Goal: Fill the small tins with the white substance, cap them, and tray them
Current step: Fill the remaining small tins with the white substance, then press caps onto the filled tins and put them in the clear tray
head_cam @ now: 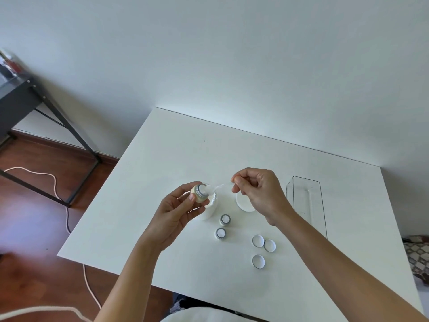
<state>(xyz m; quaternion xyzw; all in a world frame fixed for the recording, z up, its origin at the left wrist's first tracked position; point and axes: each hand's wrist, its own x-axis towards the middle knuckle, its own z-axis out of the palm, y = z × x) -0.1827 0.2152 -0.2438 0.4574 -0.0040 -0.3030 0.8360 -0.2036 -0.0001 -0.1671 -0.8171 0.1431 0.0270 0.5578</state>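
Note:
My left hand (178,210) holds a small tin (200,192) tilted on its side above the table, its opening facing right. My right hand (257,194) pinches a thin clear spatula (220,186) whose tip carries a blob of white substance at the tin's mouth. Below the left hand stands a white jar (210,211) of the substance. Two small tins (225,219) (220,233) with white inside stand on the table in front of the jar. Three caps (258,241) (269,245) (258,261) lie to their right. A clear tray (308,201) sits at the right.
The jar's white lid (243,204) lies under my right hand. The white table (162,159) stands against a wall. A dark metal-framed desk (27,101) and a white cord (55,182) are on the wooden floor to the left.

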